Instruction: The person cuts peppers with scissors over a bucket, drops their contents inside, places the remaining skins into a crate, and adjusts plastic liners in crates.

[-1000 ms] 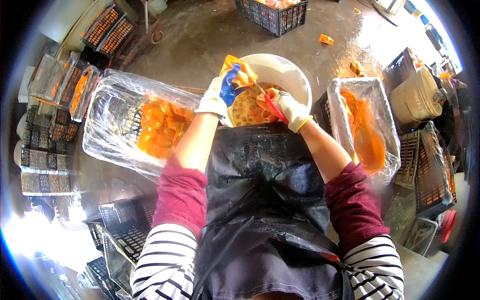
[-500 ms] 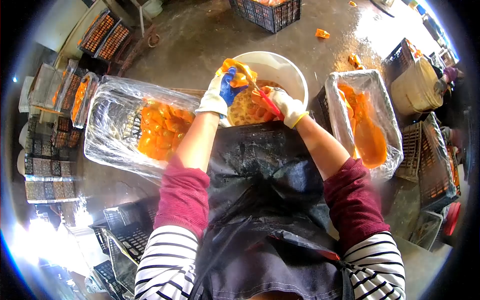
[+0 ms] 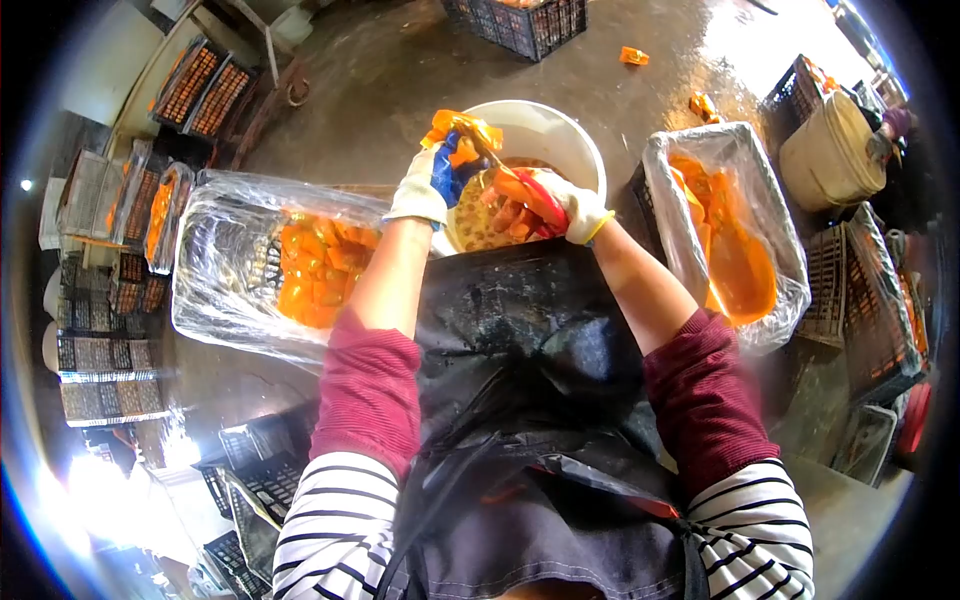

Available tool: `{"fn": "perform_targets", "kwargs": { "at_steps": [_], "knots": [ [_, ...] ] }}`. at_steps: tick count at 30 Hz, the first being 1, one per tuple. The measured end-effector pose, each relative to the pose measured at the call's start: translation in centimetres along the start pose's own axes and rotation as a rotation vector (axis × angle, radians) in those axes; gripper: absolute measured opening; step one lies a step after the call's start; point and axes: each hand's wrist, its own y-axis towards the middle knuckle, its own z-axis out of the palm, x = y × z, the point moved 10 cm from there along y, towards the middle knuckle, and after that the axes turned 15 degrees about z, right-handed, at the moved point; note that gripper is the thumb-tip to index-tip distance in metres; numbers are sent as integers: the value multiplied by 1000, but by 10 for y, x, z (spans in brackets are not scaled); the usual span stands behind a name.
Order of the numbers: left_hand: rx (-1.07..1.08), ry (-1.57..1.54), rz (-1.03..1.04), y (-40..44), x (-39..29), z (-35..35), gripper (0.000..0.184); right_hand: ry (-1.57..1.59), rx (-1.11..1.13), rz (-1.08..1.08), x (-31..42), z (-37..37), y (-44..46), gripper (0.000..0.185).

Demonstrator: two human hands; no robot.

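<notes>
My left hand (image 3: 428, 185), in a white glove with blue palm, is closed around a shiny orange piece (image 3: 470, 131) above the white bucket (image 3: 570, 130). My right hand (image 3: 572, 207), also gloved in white, grips a red-handled tool (image 3: 545, 198). Its thin dark end reaches toward the orange piece; I cannot tell whether it is a knife or scissors. The right fingertips show orange. Below both hands, yellowish-brown lumpy contents (image 3: 482, 222) lie in the bucket. A black apron (image 3: 520, 330) hangs just in front of it.
On the left stands a plastic-lined crate (image 3: 225, 322) holding orange pieces (image 3: 318, 265). Another lined crate (image 3: 792, 250) with orange contents (image 3: 738, 262) is on the right. A black crate (image 3: 525, 32) stands ahead. Orange scraps (image 3: 633, 56) lie on the wet floor. A beige bucket (image 3: 825, 155) is at far right.
The right hand and red-handled tool have shifted slightly left and turned, closer to the left hand. The left hand still holds the orange piece. The whole view has tilted a little.
</notes>
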Motion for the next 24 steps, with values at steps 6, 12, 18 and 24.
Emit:
{"fn": "perform_targets", "kwargs": {
  "at_steps": [6, 12, 18, 24],
  "knots": [
    [-66, -378, -160, -6, -5, 23, 38, 74, -22, 43, -8, -5, 6, 34],
    [-75, -231, 79, -31, -45, -39, 33, 678, 75, -286, 17, -40, 1, 44],
    [-302, 95, 253, -155, -80, -232, 32, 1438, -308, -308, -68, -138, -10, 55],
    [-634, 302, -15, -226, -48, -330, 32, 1042, -448, -226, -30, -112, 11, 72]
  ]
}}
